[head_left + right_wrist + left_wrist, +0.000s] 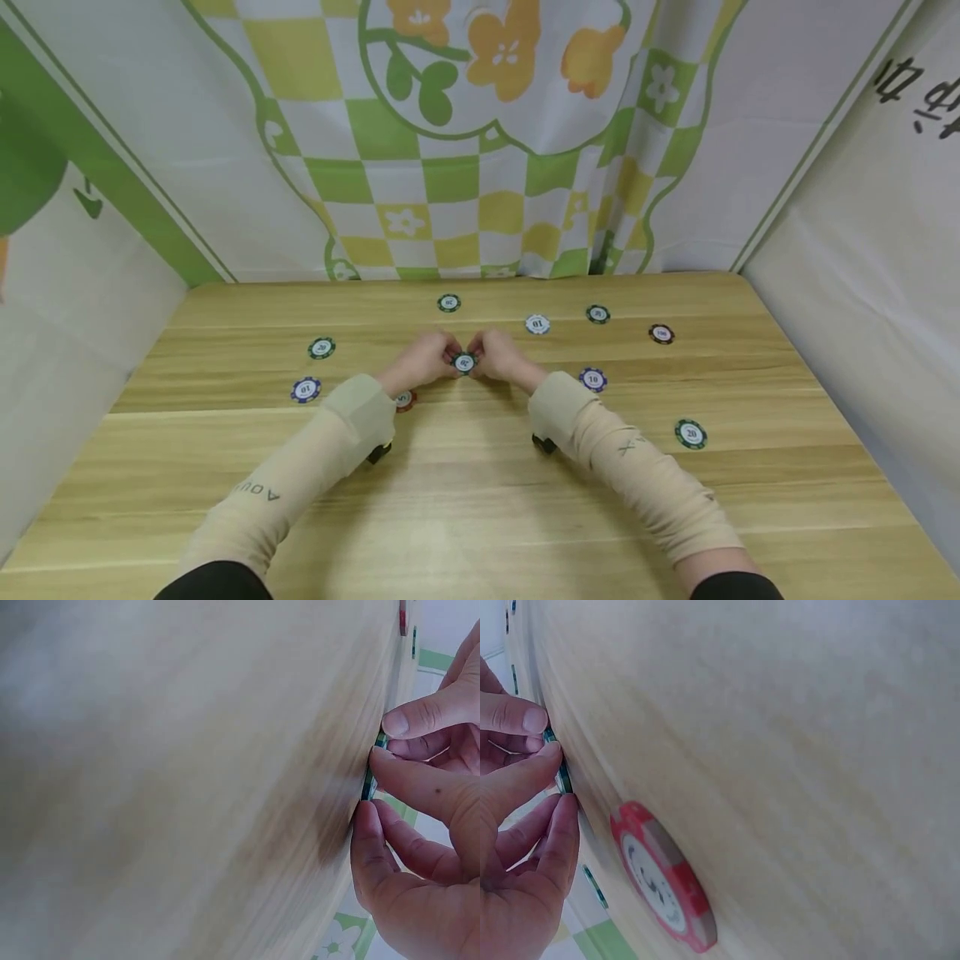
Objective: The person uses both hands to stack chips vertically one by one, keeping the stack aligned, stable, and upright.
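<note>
In the head view, a green-and-black poker chip (pixel 464 362) marked 20 lies between both hands, at or just above the tabletop. My left hand (pixel 426 360) pinches its left side with thumb and fingers. From the opposite side, my right hand (pixel 501 358) pinches it too. Both wrist views show the green chip (pixel 562 769) edge-on, with thumbs and fingertips around its rim, partly hiding it. A red poker chip (pixel 405 401) lies just under the left wrist, partly covered in the head view; the left wrist view shows this red chip (pixel 664 877) close up.
Several other chips lie spread on the wooden table (pixel 465 517): green ones such as the chip (pixel 691 433) at right, blue chips (pixel 306 389) on either side, a white chip (pixel 537 324) and a dark chip (pixel 662 334). A patterned cloth (pixel 450 183) hangs along the back edge.
</note>
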Motion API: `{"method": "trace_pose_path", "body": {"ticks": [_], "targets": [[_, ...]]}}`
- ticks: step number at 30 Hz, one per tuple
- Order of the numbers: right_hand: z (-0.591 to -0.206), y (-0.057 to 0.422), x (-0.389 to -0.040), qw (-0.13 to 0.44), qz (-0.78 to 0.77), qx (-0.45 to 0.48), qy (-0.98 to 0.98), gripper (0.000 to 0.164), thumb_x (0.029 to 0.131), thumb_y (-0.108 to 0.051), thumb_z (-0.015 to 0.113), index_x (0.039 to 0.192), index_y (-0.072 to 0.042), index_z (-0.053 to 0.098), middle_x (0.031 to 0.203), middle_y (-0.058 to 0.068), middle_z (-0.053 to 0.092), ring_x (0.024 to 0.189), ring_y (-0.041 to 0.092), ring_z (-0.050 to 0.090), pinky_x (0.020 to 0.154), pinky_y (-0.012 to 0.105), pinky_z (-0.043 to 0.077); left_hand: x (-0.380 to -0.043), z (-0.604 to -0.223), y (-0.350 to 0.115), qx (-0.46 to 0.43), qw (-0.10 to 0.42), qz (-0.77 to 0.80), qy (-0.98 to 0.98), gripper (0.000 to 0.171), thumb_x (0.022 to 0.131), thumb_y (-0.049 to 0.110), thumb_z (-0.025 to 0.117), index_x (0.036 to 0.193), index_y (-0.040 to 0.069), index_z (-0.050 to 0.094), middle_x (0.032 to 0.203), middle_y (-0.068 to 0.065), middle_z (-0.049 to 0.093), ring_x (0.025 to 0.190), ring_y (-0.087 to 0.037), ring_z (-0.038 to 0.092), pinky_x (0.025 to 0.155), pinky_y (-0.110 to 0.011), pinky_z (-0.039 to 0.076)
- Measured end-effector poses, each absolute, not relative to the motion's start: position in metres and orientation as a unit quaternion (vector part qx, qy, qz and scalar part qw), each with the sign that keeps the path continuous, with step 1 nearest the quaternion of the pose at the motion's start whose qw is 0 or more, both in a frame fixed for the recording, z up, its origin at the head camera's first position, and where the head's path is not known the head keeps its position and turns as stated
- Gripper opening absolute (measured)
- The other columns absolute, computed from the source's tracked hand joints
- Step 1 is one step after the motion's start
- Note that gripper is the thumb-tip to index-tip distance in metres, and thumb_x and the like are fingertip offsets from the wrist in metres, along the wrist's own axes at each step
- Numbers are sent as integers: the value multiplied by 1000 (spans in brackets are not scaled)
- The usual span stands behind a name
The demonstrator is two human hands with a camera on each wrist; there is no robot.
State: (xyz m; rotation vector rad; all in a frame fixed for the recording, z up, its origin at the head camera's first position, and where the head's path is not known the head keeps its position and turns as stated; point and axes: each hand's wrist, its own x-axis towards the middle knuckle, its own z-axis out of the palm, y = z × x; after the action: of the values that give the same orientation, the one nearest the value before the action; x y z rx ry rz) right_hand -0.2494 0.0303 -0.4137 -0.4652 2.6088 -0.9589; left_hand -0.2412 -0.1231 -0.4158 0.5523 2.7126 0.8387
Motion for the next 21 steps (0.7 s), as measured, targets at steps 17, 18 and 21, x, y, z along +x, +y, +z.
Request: {"method": "trace_pose_path", "body": {"ticks": [17,18,21], "targets": [[-416,44,-237,157,-344,-197,905,34,66,5,75,97,7,62,87,12,63,80,18,58,71,22,48,-224,-417,-108,168,125,328,921,28,70,-1,74,95,-6,62,86,-11,62,79,-19,59,70,-25,50],[-416,45,-236,157,-344,-199,904,34,66,5,75,97,7,62,87,12,63,79,18,58,70,22,49,-223,-417,-107,167,125,327,922,28,70,0,75,95,-6,62,86,-11,62,79,-18,59,70,-25,50],[-416,48,-233,159,-345,-205,902,33,66,5,75,96,7,62,86,11,63,78,16,58,69,22,48,-219,-416,-105,167,124,330,921,28,69,-1,75,93,-6,62,85,-11,62,78,-18,58,70,-26,49]]}}
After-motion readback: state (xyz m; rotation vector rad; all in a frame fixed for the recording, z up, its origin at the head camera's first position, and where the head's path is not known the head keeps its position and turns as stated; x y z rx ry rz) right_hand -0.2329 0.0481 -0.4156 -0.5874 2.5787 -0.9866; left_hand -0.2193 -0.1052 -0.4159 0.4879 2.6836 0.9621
